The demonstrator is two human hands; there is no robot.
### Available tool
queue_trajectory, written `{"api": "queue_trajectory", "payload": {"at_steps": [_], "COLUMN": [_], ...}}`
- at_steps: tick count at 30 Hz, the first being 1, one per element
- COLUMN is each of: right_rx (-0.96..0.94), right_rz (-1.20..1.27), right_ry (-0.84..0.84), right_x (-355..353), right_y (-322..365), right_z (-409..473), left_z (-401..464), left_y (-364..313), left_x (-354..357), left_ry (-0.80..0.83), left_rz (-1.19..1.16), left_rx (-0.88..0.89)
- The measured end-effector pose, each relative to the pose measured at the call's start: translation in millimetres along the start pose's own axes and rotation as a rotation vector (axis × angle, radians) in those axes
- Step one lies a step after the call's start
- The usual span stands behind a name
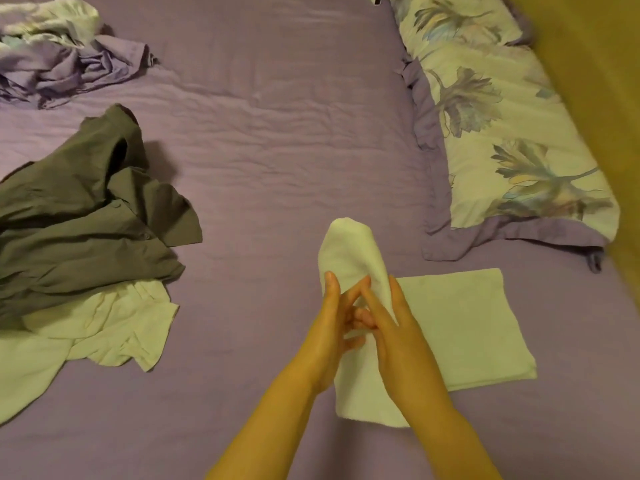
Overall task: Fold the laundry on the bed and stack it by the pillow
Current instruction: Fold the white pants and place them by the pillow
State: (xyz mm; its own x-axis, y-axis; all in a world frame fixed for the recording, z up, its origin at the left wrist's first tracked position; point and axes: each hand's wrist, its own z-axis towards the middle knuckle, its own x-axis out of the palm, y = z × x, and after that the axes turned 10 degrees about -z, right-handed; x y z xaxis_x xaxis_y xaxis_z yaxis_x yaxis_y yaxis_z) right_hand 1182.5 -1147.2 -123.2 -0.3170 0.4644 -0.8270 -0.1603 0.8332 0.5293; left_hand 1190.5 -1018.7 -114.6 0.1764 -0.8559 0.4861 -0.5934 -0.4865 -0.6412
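Both hands meet on a small white terry towel (349,258), its rounded top lifted off the purple bed sheet (270,140). The left hand (325,337) and right hand (398,337) pinch it with crossed fingers — the grip underneath is hidden. A folded white cloth square (478,323) lies just right, near the floral pillow (502,126). Left, a grey button shirt (86,216) covers a cream garment (104,334), both cut off — open sheet lies between.
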Motion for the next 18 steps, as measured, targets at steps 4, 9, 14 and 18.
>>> {"api": "queue_trajectory", "payload": {"at_steps": [4,9,14,18], "right_rx": [0.033,0.144,0.500,0.614], "right_rz": [0.026,0.121,0.219,0.271], "right_ry": [-0.064,-0.153,-0.107,-0.006], "right_x": [-33,-75,-96,-85], "right_y": [-44,-112,-197,-257], "right_z": [-1,-9,2,19], "left_z": [15,45,76,102], "left_y": [5,35,80,107], "left_x": [19,17,31,50], "left_ry": [-0.011,-0.330,-0.423,-0.413], "left_rz": [0.037,0.368,0.698,0.582], "left_rx": [0.032,0.265,0.135,-0.037]}}
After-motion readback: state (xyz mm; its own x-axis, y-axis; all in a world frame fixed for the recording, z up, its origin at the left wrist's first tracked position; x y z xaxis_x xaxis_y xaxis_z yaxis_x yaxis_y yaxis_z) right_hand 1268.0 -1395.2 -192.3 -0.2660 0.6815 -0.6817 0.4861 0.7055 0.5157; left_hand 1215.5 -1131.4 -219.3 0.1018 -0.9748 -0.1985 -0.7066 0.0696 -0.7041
